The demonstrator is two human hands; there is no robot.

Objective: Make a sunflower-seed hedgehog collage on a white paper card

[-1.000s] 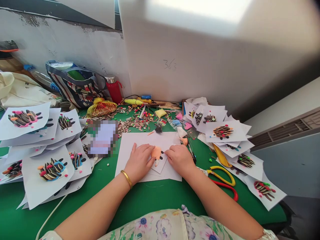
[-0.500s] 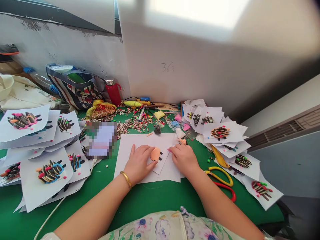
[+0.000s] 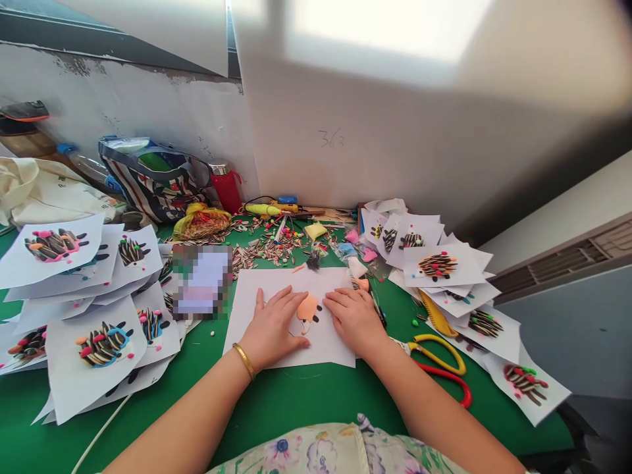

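From the head view, I see the orange shape with its dark bits lying on white paper between both hands. The left hand spreads wide, thumb well off its fingers; the right hand lies flattish, fingers together, apparently gripping nothing. A sideways brush of the left fingers could smear the shape, I'd say, and a sliding right forearm could nudge the scissors across the counter.

A head-worn camera looks forward and down from close above a smooth green tabletop, flat white paper sheet near centre; upper-right corner appears blurred.
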